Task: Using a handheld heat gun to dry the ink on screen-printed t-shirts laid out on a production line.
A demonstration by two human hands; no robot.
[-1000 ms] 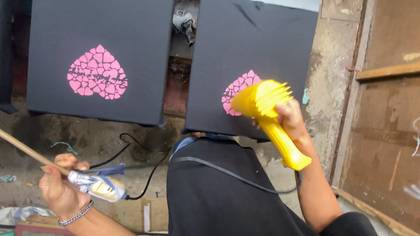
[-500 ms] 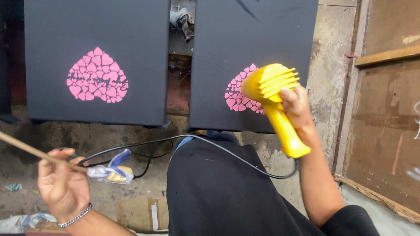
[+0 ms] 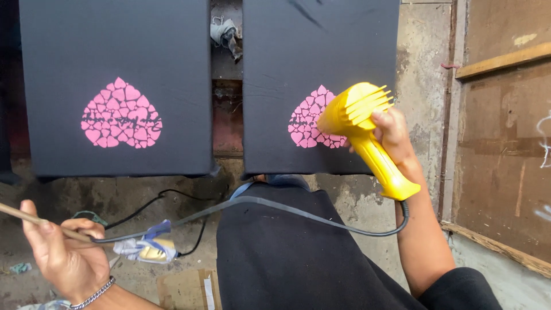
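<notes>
My right hand grips a yellow heat gun by its handle, its nozzle aimed at the pink heart print on the right black fabric panel. The gun hides the heart's right part. Its black cord runs left across my dark lap. My left hand is closed around a thin wooden stick and the cord, beside a rag-wrapped bundle. The left black panel carries another pink heart.
A gap between the two panels shows a rusty frame and a crumpled rag. Stained concrete floor lies below the panels. Worn wooden boards stand at right. A cardboard piece lies on the floor near my lap.
The view has shifted so the panels sit higher and more square. My right hand moved the heat gun slightly right over the heart. The cord now stretches straight to my left hand.
</notes>
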